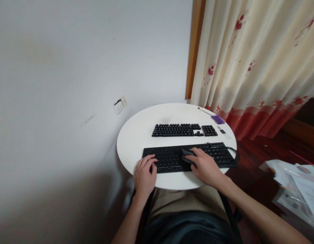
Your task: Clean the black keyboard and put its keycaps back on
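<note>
A black keyboard (169, 159) with its keycaps off lies across the front of the table, bare switches showing. My left hand (145, 173) grips its left front corner, fingers curled over the top. In my right hand (205, 166) is a dark grey cloth (186, 156), bunched under the fingers and pressed on the middle of the keyboard. Behind it the removed black keycaps (175, 130) are laid out in keyboard order, with a separate number-pad block (209, 130) at the right.
On the round white table (136, 128), a thin rod with a blurred purple part (217, 119) lies at the back right, near a small clear-and-black item (223, 131). The keyboard's cable (232, 149) hangs at the right edge. A wall socket (118, 107), a curtain (238, 67) and plastic-wrapped papers (296, 189) surround it.
</note>
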Demonstrator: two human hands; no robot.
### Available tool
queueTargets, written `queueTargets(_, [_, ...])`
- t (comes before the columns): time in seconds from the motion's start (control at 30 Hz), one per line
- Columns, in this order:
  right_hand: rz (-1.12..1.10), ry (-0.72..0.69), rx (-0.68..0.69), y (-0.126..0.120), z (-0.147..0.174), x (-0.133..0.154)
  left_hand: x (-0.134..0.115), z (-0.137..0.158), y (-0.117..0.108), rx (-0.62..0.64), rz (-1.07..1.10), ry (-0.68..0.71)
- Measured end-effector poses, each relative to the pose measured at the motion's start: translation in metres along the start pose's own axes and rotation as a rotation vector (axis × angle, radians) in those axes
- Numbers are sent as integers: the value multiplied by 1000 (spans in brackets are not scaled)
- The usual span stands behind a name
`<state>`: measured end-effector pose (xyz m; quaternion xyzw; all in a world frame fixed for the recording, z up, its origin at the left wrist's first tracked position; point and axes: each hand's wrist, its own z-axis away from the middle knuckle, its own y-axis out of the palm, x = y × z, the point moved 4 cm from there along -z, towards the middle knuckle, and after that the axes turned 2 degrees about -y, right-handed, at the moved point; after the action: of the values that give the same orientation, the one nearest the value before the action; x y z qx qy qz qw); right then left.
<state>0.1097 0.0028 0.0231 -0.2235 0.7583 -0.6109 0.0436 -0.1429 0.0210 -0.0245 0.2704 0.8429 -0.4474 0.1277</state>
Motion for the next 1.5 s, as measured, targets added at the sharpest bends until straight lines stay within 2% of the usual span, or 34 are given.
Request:
queueTargets(0.1, [-88,-127,38,3,7,16,0,0,0,-3,1,-4])
queueTargets(0.2, [-83,-186,68,1,10,16,0,0,1,0,2,-7])
queueTargets(0.4, [56,65,-33,-13,11,-9,1,0,2,3,10,1])
queueTargets(0.47, [11,-1,-37,-12,13,-2,1,0,1,-5,12,1])
queueTargets(0.53, [-57,-130,8,-7,15,12,0,-1,0,-9,13,0])
queueTargets(0.6, [-96,-200,52,-2,17,22,-1,-1,0,-7,13,0])
queueTargets(0.7, [-94,-126,52,2,18,24,-1,-1,1,3,8,3])
queueTargets(0.87, [-10,52,-41,-4,19,14,1,0,1,5,11,2])
queueTargets(0.93, [-17,18,-48,-4,20,16,1,0,1,5,10,0])
queueTargets(1.03, [-52,-130,27,1,21,27,1,0,1,7,12,-2])
queueTargets(1.1, [-50,-138,58,3,22,31,1,0,1,9,14,-4])
queueTargets(1.23, [-6,49,18,-1,22,25,-1,0,1,7,9,-6])
queueTargets(1.3, [13,87,-18,-5,19,23,-1,0,1,8,10,-2])
queueTargets(1.4, [-4,11,-33,-4,11,32,-1,0,1,6,14,-4])
queueTargets(1.5, [-8,-107,21,7,0,47,0,0,2,4,12,-6])
